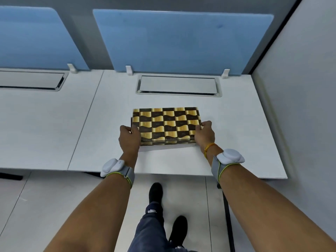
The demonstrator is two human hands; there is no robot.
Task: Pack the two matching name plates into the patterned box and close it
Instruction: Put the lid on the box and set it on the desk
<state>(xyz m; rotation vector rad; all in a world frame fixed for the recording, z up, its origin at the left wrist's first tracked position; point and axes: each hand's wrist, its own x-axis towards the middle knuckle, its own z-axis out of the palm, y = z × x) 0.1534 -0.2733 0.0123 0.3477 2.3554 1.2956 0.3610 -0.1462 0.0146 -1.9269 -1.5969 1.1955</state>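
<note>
We saw the patterned box (166, 125) lying just below the frame's centre on the white desk (236, 124), its long axis running left to right. Our left hand (129, 138) clasped its left end and our right hand (204, 134) its right end, lid down, equally near. No name plates showed.

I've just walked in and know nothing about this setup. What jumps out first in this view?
The gold-and-brown checkered box in the middle of the white desk grabs the eye, its lid down. The left hand and right hand grip its two ends, each wrist wearing a white band device. Behind, a blue divider panel stands along the desk's far edge.
</note>
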